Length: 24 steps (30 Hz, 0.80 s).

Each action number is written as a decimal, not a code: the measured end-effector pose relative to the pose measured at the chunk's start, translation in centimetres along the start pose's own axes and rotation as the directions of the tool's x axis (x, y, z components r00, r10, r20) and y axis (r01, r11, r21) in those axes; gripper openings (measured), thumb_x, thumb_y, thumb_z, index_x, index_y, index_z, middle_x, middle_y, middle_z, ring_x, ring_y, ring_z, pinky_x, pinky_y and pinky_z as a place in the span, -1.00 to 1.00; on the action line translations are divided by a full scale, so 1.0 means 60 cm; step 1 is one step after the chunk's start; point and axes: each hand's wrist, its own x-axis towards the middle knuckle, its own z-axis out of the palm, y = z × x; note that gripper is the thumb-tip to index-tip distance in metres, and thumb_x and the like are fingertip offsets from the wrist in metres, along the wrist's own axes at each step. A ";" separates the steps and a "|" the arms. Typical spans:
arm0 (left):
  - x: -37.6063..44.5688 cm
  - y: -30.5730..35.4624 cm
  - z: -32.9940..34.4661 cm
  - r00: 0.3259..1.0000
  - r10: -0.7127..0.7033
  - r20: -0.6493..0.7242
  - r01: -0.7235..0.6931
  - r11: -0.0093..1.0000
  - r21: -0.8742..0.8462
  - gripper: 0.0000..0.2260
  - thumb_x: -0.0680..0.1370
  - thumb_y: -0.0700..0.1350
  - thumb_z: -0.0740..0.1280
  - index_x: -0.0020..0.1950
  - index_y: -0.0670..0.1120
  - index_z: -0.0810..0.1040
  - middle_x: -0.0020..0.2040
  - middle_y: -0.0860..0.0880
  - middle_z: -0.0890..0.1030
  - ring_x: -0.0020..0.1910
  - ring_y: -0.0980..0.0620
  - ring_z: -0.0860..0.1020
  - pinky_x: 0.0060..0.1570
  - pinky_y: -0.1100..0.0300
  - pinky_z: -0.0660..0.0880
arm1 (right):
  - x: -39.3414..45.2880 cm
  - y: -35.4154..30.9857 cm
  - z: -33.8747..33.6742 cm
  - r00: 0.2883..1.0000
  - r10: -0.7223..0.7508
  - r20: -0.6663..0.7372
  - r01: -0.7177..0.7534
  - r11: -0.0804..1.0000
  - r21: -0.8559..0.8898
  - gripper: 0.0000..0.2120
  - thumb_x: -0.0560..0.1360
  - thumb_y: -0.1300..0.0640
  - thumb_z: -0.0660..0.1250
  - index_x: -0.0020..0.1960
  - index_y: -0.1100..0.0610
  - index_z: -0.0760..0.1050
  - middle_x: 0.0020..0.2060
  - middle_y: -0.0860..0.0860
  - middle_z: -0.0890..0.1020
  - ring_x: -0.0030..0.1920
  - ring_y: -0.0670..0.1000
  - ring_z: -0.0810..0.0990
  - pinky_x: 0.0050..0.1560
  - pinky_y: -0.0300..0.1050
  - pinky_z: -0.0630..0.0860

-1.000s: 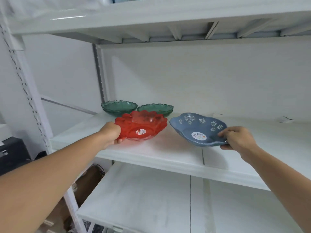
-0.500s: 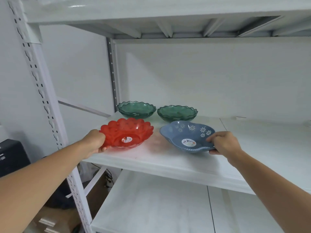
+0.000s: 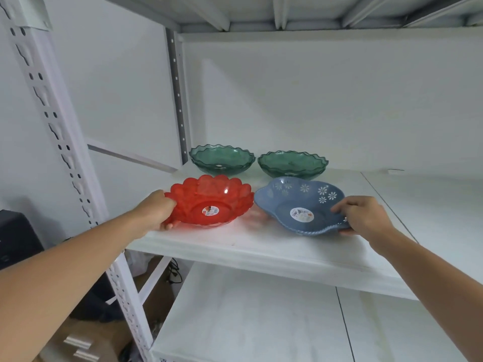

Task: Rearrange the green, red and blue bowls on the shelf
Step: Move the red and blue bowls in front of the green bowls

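A translucent red scalloped bowl rests at the front left of the white shelf, and my left hand grips its left rim. To its right lies a blue bowl with white flower cut-outs; my right hand pinches its right rim. Two green wavy-edged bowls stand side by side behind them, the left green bowl near the rear post and the right green bowl behind the blue one. Each front bowl carries a sticker inside.
A perforated white upright rises at the shelf's left front corner. Another white shelf lies below. An upper shelf's underside hangs overhead. Dark equipment and a cardboard box sit lower left.
Both bowls have come down and leftward onto the shelf's front, in line before the green bowls. My hands stayed on their rims, and my view shifted closer and left.
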 end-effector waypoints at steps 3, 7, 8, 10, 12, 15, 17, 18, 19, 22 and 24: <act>0.027 -0.001 -0.020 0.997 0.003 0.073 -0.006 1.000 0.030 -0.75 0.57 -0.11 0.24 0.13 -0.26 0.52 -0.31 -0.23 0.64 -0.48 -0.09 0.50 -0.45 0.16 0.41 | -0.016 -0.003 0.003 1.000 0.023 -0.016 -0.023 0.999 -0.032 -0.52 0.60 0.30 0.21 -0.23 -0.06 0.80 0.05 0.10 0.66 -0.13 0.21 0.72 -0.39 -0.11 0.70; 0.068 -0.001 -0.049 0.991 0.009 0.133 -0.025 0.992 0.120 -0.60 0.47 0.11 0.28 0.01 -0.24 0.56 -0.34 -0.21 0.64 -0.45 -0.12 0.53 -0.44 0.15 0.40 | -0.031 -0.005 -0.001 0.998 0.041 -0.045 -0.042 0.999 -0.021 -0.54 0.62 0.30 0.24 -0.20 -0.05 0.81 0.09 0.10 0.70 -0.04 0.26 0.74 -0.37 -0.07 0.71; 0.077 -0.003 -0.053 0.988 0.014 0.152 -0.034 0.990 0.133 -0.60 0.47 0.10 0.30 0.02 -0.24 0.57 -0.34 -0.21 0.65 -0.44 -0.12 0.53 -0.44 0.15 0.41 | -0.032 -0.005 -0.001 0.998 0.049 -0.045 -0.050 0.999 -0.016 -0.54 0.62 0.31 0.24 -0.21 -0.02 0.81 0.10 0.13 0.70 0.01 0.27 0.73 -0.37 -0.07 0.72; 0.090 -0.009 -0.055 0.980 0.001 0.200 -0.020 0.995 0.093 -0.63 0.49 0.04 0.33 0.10 -0.24 0.57 -0.32 -0.23 0.66 -0.42 -0.13 0.55 -0.47 0.16 0.42 | -0.038 -0.003 -0.002 0.996 0.076 -0.044 -0.076 0.997 -0.012 -0.57 0.63 0.33 0.25 -0.21 0.05 0.81 0.11 0.18 0.68 0.06 0.30 0.71 -0.33 -0.04 0.73; 0.098 -0.010 -0.056 0.974 -0.023 0.223 0.007 0.997 0.074 -0.57 0.46 0.08 0.36 0.14 -0.23 0.57 -0.31 -0.25 0.66 -0.42 -0.13 0.56 -0.49 0.15 0.43 | -0.041 -0.003 -0.006 0.995 0.084 -0.057 -0.086 0.996 -0.021 -0.60 0.64 0.32 0.27 -0.18 0.08 0.80 0.11 0.19 0.68 -0.01 0.25 0.71 -0.33 -0.02 0.74; 0.106 -0.003 -0.056 0.980 -0.044 0.194 0.024 0.994 0.104 -0.40 0.38 0.28 0.34 0.10 -0.23 0.59 -0.32 -0.27 0.66 -0.44 -0.13 0.53 -0.46 0.12 0.41 | -0.040 -0.007 -0.012 0.996 0.083 -0.030 -0.085 0.995 -0.048 -0.65 0.62 0.27 0.33 -0.17 0.02 0.83 0.06 0.12 0.70 -0.08 0.21 0.69 -0.35 -0.02 0.73; 0.109 0.009 -0.056 0.991 -0.040 0.131 0.022 0.990 0.140 -0.31 0.36 0.41 0.27 0.04 -0.20 0.64 -0.26 -0.27 0.70 -0.41 -0.13 0.57 -0.35 0.08 0.45 | -0.035 -0.013 -0.018 0.997 0.073 -0.013 -0.074 0.994 -0.080 -0.76 0.57 0.16 0.44 -0.15 -0.05 0.83 0.00 0.07 0.75 -0.05 0.21 0.72 -0.25 0.04 0.76; 0.110 0.018 -0.057 0.996 -0.029 0.082 0.017 0.988 0.151 -0.30 0.35 0.46 0.23 0.02 -0.15 0.66 -0.20 -0.23 0.73 -0.38 -0.14 0.63 -0.28 0.06 0.51 | -0.032 -0.017 -0.022 0.998 0.057 -0.012 -0.058 0.993 -0.106 -0.84 0.54 0.07 0.49 -0.13 -0.09 0.83 -0.03 0.04 0.78 -0.02 0.20 0.74 -0.14 0.10 0.77; 0.112 0.028 -0.059 0.999 -0.017 0.034 0.011 0.987 0.159 -0.31 0.35 0.48 0.19 0.01 -0.10 0.66 -0.15 -0.18 0.74 -0.34 -0.15 0.68 -0.22 0.05 0.55 | -0.028 -0.023 -0.026 0.999 0.032 -0.020 -0.034 0.991 -0.127 -0.89 0.51 -0.01 0.51 -0.12 -0.12 0.83 -0.07 -0.01 0.80 0.00 0.17 0.75 0.00 0.16 0.76; 0.118 0.057 -0.065 0.999 -0.004 -0.054 0.011 0.991 0.137 -0.35 0.38 0.49 0.14 0.05 -0.02 0.59 -0.03 -0.10 0.70 -0.18 -0.15 0.73 -0.23 0.06 0.60 | -0.009 -0.047 -0.040 0.997 -0.053 -0.052 0.047 0.992 -0.114 -0.83 0.51 -0.11 0.43 -0.08 -0.16 0.81 -0.15 -0.19 0.79 0.06 0.03 0.73 0.18 0.19 0.68; 0.124 0.075 -0.067 0.995 0.017 -0.094 -0.004 0.991 0.134 -0.37 0.43 0.46 0.12 0.09 -0.04 0.57 0.01 -0.08 0.68 -0.12 -0.13 0.71 -0.21 0.06 0.65 | 0.009 -0.063 -0.044 0.994 -0.094 -0.049 0.089 0.993 -0.081 -0.81 0.54 -0.10 0.39 -0.03 -0.18 0.80 -0.11 -0.26 0.78 0.11 -0.05 0.69 0.23 0.18 0.64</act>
